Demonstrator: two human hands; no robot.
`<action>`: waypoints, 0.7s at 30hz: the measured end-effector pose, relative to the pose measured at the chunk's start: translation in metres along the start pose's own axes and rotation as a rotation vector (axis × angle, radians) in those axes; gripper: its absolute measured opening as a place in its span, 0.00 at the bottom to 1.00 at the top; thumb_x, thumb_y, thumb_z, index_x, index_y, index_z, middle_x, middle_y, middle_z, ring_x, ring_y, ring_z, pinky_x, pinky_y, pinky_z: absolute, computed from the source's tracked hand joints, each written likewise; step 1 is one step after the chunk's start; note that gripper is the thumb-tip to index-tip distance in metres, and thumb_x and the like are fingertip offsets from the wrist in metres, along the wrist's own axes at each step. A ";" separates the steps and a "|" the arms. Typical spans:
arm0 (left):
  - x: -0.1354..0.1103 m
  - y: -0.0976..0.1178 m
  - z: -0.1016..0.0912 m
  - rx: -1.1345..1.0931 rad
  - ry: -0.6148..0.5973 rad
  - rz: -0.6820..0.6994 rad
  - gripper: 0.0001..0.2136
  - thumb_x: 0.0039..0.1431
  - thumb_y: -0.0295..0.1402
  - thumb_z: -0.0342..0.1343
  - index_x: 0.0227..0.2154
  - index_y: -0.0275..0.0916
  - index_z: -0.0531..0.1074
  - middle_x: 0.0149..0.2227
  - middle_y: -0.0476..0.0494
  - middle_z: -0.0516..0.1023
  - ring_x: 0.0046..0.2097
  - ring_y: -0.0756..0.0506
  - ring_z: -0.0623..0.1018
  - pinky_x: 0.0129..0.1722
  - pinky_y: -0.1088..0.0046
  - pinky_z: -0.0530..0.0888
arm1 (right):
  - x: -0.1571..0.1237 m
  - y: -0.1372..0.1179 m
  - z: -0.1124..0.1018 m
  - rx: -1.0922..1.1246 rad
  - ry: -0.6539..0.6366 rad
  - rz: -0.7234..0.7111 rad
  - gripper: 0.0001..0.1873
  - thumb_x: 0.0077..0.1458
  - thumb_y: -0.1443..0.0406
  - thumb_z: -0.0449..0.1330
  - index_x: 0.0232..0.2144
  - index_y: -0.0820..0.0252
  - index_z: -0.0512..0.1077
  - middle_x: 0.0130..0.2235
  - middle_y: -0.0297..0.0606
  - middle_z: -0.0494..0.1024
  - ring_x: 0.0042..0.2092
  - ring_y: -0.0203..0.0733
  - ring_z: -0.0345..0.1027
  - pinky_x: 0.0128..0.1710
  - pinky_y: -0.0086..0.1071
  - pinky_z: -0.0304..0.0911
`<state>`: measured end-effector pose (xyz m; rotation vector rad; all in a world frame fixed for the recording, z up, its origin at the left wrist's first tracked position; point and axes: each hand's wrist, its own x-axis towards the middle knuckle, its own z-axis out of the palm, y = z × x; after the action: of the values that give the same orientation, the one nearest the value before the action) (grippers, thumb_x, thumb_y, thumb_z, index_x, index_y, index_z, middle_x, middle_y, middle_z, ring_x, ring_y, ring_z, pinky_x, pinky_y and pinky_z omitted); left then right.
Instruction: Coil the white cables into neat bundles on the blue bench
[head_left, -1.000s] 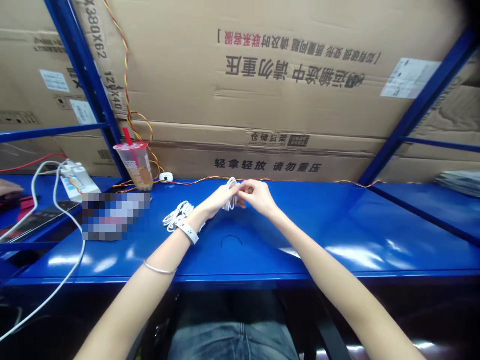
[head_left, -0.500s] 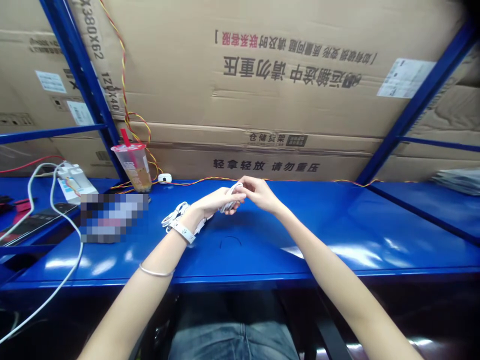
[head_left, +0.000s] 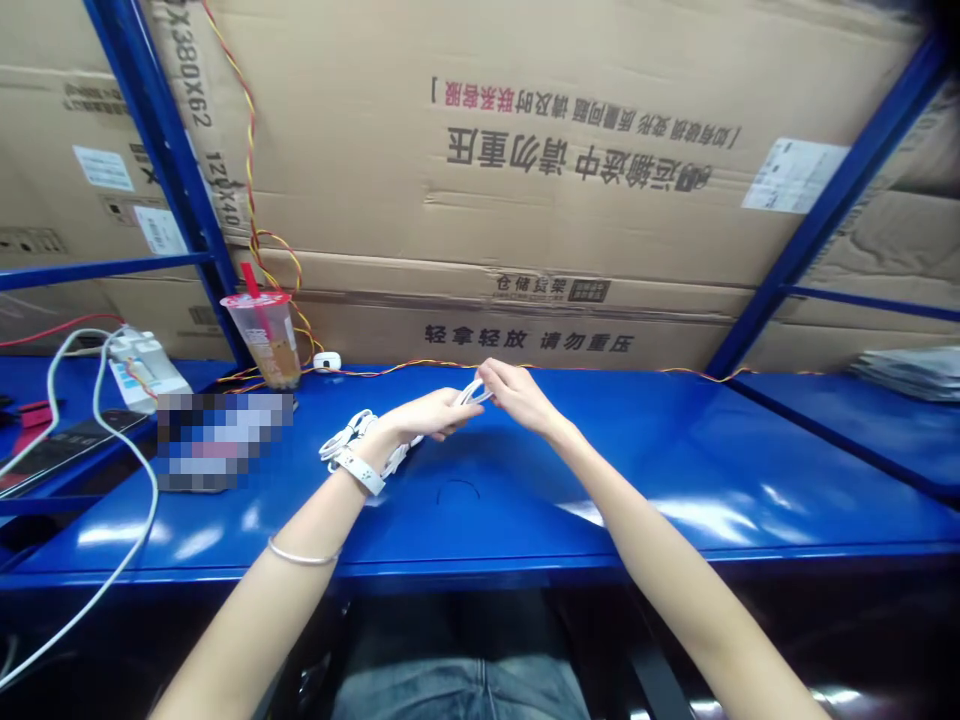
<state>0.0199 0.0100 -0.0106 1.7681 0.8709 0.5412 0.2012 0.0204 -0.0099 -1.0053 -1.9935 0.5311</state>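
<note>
- Looking forward and down from the head-worn camera, two bare forearms are seen reaching over a glossy blue steel shelf.
- The right hand is closed, with its thumb and fingertips pinched on a thin white cable loop.
- The left hand is held at 9 o'clock from the right hand, just beside it, with its fingers curled toward the same loop; whether they are clamped on the cable cannot be told.
- A bunched white cable coil is seen at 9 o'clock from the left hand, just beside the wrist, where a white wristband is worn. A thin silver bangle is worn further down that forearm.
- At 10 o'clock from the hands, a clear plastic cup with a red straw stands on the shelf, near a small white plug. A twisted red-and-yellow wire runs along the shelf's back edge.
- At 9 o'clock, a pixelated patch hides what lies there, and a thick white cable loops past a white power strip.
- At 12 o'clock, large brown cardboard boxes are stacked behind blue steel uprights.
</note>
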 end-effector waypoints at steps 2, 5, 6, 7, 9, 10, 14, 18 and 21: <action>0.004 -0.003 0.006 0.171 0.095 0.028 0.17 0.56 0.47 0.55 0.22 0.39 0.62 0.20 0.53 0.61 0.20 0.53 0.60 0.18 0.77 0.57 | 0.001 0.004 0.003 -0.107 0.019 0.013 0.22 0.61 0.49 0.49 0.24 0.58 0.63 0.23 0.32 0.67 0.28 0.36 0.59 0.28 0.29 0.51; 0.012 -0.009 0.011 0.325 0.235 0.155 0.12 0.57 0.42 0.54 0.26 0.38 0.70 0.24 0.47 0.72 0.26 0.48 0.70 0.24 0.74 0.64 | 0.002 0.009 0.007 -0.100 0.054 0.038 0.18 0.59 0.51 0.51 0.26 0.58 0.63 0.24 0.32 0.69 0.28 0.37 0.61 0.29 0.29 0.52; 0.014 -0.011 0.013 0.364 0.285 0.196 0.10 0.58 0.40 0.54 0.29 0.38 0.72 0.27 0.46 0.75 0.30 0.46 0.73 0.27 0.74 0.67 | 0.003 0.011 0.007 -0.077 0.070 0.044 0.17 0.58 0.52 0.52 0.27 0.57 0.63 0.25 0.32 0.69 0.28 0.37 0.61 0.29 0.29 0.53; 0.016 -0.012 0.014 0.415 0.338 0.221 0.09 0.58 0.39 0.54 0.32 0.39 0.73 0.31 0.44 0.77 0.34 0.44 0.75 0.31 0.72 0.68 | 0.003 0.011 0.008 -0.056 0.088 0.048 0.15 0.57 0.52 0.52 0.28 0.57 0.63 0.25 0.32 0.69 0.28 0.37 0.61 0.29 0.29 0.53; 0.017 -0.012 0.017 0.567 0.427 0.227 0.08 0.60 0.37 0.54 0.36 0.38 0.73 0.37 0.40 0.79 0.40 0.40 0.77 0.37 0.69 0.70 | 0.004 0.012 0.007 -0.029 0.127 0.054 0.12 0.56 0.54 0.53 0.30 0.57 0.63 0.25 0.31 0.69 0.27 0.37 0.60 0.29 0.29 0.54; 0.017 -0.011 0.018 0.663 0.457 0.213 0.09 0.61 0.36 0.53 0.38 0.38 0.73 0.40 0.38 0.79 0.42 0.39 0.77 0.39 0.68 0.70 | 0.004 0.012 0.007 -0.021 0.152 0.053 0.11 0.56 0.55 0.53 0.31 0.57 0.63 0.26 0.32 0.69 0.27 0.37 0.60 0.30 0.30 0.55; 0.012 -0.002 0.026 1.014 0.505 0.174 0.11 0.65 0.37 0.48 0.44 0.36 0.69 0.46 0.33 0.76 0.48 0.38 0.76 0.40 0.70 0.70 | 0.007 0.016 0.008 0.059 0.237 0.079 0.10 0.54 0.57 0.55 0.33 0.57 0.63 0.29 0.33 0.69 0.28 0.36 0.61 0.28 0.30 0.56; 0.010 0.008 0.033 1.163 0.537 0.143 0.12 0.67 0.37 0.46 0.44 0.34 0.68 0.44 0.30 0.75 0.48 0.37 0.76 0.37 0.69 0.70 | 0.008 0.016 0.009 0.237 0.236 0.194 0.12 0.53 0.56 0.58 0.35 0.55 0.61 0.24 0.28 0.65 0.21 0.33 0.55 0.21 0.28 0.50; 0.010 0.007 0.031 1.150 0.504 0.111 0.12 0.67 0.36 0.44 0.43 0.34 0.68 0.42 0.29 0.76 0.45 0.37 0.77 0.36 0.69 0.69 | 0.005 0.010 0.004 0.376 0.096 0.300 0.16 0.55 0.52 0.57 0.36 0.54 0.59 0.19 0.23 0.59 0.18 0.30 0.47 0.18 0.26 0.43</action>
<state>0.0503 -0.0026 -0.0151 2.7764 1.6471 0.6197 0.2006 0.0305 -0.0167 -1.0701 -1.5870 0.9624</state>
